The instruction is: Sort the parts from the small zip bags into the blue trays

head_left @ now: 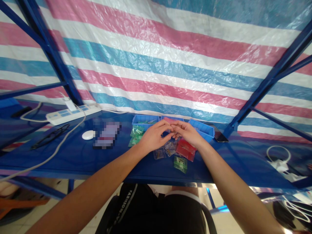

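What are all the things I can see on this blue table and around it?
blue plastic bins: three, blue, back of the table behind the hands
small plastic bags: several, green, clear and red, under and around the hands
white power strip: one, white, back left
white round puck: one, white, in front of the strip
black thin thing, maybe glasses: one, black, far left
black flat phone: one, black, right of the bins
white coiled cable with plug: one, white, far right
striped plastic tarp: one, pink, blue and white, behind the table
blue table: one, blue, under everything
left hand: one, fingertips meeting the other hand's above the bags
right hand: one, likewise
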Action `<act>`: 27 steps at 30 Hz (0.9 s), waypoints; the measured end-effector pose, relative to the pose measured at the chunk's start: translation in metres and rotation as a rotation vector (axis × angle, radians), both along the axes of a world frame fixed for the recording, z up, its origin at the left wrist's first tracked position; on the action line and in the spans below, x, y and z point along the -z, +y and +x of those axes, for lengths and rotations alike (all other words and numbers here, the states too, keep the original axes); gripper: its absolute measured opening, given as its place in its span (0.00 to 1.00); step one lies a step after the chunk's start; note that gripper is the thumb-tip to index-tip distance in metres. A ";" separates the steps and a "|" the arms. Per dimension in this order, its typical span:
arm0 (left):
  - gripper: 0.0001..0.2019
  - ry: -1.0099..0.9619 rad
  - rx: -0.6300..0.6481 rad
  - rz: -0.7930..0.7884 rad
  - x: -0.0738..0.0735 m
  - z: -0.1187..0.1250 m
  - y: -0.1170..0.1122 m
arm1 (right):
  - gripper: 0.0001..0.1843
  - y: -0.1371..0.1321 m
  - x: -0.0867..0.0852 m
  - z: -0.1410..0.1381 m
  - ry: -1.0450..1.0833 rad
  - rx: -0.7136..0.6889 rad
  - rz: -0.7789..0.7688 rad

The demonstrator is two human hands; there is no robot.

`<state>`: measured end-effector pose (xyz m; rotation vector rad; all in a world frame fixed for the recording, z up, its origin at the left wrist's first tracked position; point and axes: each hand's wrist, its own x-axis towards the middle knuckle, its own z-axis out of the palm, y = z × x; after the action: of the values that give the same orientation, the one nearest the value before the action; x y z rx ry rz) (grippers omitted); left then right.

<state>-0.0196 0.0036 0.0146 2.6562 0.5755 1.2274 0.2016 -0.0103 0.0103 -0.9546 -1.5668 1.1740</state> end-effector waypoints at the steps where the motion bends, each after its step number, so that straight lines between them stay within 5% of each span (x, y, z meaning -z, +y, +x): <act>1: 0.08 0.002 -0.001 -0.004 0.000 0.000 0.000 | 0.25 0.000 0.000 0.000 -0.005 -0.002 0.002; 27: 0.06 0.023 -0.023 -0.035 0.001 0.001 -0.002 | 0.25 0.000 0.002 -0.001 0.011 0.001 -0.009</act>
<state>-0.0186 0.0011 0.0134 2.6457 0.6263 1.1829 0.2007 -0.0107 0.0081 -0.9532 -1.5539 1.1845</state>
